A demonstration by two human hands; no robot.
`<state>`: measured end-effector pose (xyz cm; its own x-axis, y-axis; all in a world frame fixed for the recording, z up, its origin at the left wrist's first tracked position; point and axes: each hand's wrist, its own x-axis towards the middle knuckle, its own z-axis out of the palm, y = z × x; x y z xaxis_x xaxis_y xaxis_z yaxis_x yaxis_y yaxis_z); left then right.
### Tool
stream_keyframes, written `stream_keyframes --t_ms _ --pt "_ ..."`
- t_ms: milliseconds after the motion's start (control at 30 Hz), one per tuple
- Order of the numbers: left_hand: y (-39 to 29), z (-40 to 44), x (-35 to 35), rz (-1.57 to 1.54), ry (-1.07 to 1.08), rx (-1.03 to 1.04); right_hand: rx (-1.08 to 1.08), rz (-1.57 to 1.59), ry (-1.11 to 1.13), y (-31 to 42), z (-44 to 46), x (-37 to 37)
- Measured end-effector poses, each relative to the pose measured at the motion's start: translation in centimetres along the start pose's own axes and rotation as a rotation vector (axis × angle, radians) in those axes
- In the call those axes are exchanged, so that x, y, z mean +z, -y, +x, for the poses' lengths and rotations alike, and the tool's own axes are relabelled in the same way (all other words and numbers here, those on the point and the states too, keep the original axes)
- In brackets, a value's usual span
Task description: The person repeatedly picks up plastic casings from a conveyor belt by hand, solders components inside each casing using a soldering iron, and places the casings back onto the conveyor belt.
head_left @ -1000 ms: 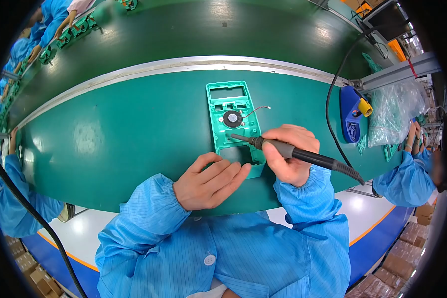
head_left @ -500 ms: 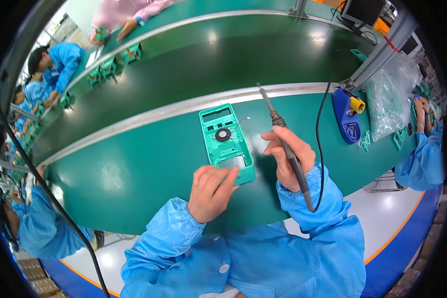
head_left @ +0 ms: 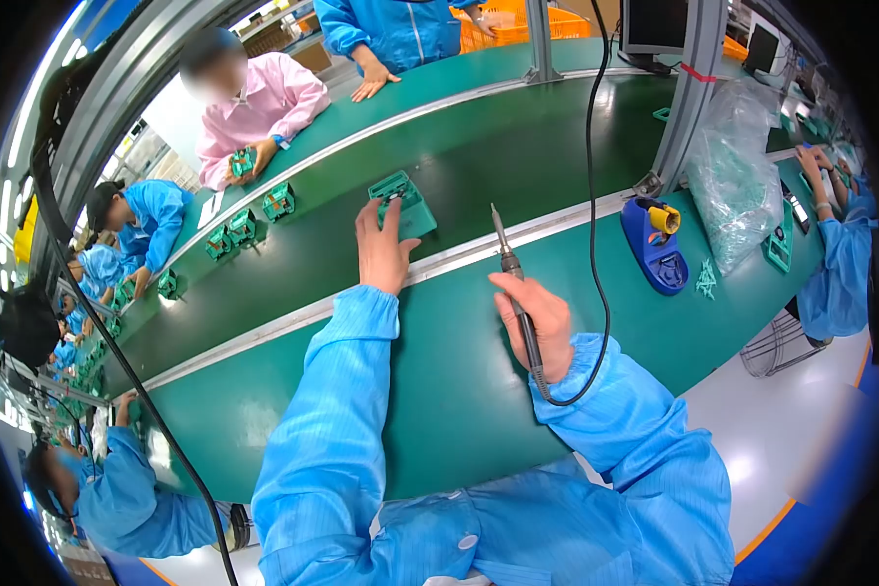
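Observation:
My left hand (head_left: 385,246) reaches out over the dark green belt, its fingers gripping the near left side of a green plastic housing (head_left: 417,217). The housing sits on the belt past the metal rail, and my fingers cover part of its inside. Over the near worktop, my right hand (head_left: 537,322) is closed around the handle of a soldering iron (head_left: 510,262). The iron's tip points up and away, in front of the rail, touching nothing. Its black cable loops below my wrist and rises on the right.
A blue soldering-iron stand (head_left: 654,249) with a yellow part stands right on the worktop (head_left: 449,391). Beside it are a clear bag of green parts (head_left: 732,186) and small pale green pieces (head_left: 705,279). Green assemblies (head_left: 278,201) line the belt; co-workers sit around.
My left hand has carried the housing from the near worktop over the rail onto the belt. My right hand still holds the soldering iron. The view has tilted up, showing more co-workers.

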<state>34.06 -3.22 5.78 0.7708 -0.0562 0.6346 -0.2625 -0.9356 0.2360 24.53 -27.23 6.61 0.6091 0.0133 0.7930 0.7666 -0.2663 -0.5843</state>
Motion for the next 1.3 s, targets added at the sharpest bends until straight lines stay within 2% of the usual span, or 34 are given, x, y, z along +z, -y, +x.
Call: stream_keyframes --t_ms 100,233,333,433,600,767,900,1033,1167,1200,1300 --pt "-1.1 -2.0 0.9 -0.049 -0.093 -0.108 0.008 0.002 0.015 0.0 0.3 -0.2" --pt "-5.0 -7.4 -2.7 -0.086 -0.098 0.081 0.014 0.002 0.028 0.4 0.3 -0.2" --pt "-7.0 -11.1 -5.5 -0.140 -0.167 0.047 0.021 0.016 0.075 0.7 -0.1 -0.2" --pt "-8.2 -13.5 -7.5 -0.198 -0.151 0.030 -0.022 -0.010 0.140 0.9 -0.6 -0.1" --pt "-8.6 -15.6 -8.5 -0.335 0.081 0.245 -0.050 -0.016 0.277 2.0 -1.2 0.1" --pt "-8.7 -15.9 -8.4 -0.371 0.102 0.175 -0.103 -0.029 0.339 2.0 -1.5 0.5" --pt "-8.0 -16.0 -9.0 -0.341 0.044 0.137 -0.065 -0.053 0.333 1.5 -1.5 0.5" --pt "-3.9 -18.1 -13.1 -0.097 -0.084 -0.006 -0.068 -0.054 0.312 1.1 -1.4 0.5" --pt "4.0 -22.5 -23.0 0.299 -0.046 -0.346 -0.097 -0.051 0.335 1.9 -1.5 0.3" --pt "6.3 -23.7 -26.0 0.440 -0.064 -0.326 -0.103 -0.050 0.346 2.2 -1.5 0.4" --pt "10.5 -27.3 -34.7 0.860 0.251 -0.516 -0.191 -0.019 0.323 3.0 -1.6 1.0"
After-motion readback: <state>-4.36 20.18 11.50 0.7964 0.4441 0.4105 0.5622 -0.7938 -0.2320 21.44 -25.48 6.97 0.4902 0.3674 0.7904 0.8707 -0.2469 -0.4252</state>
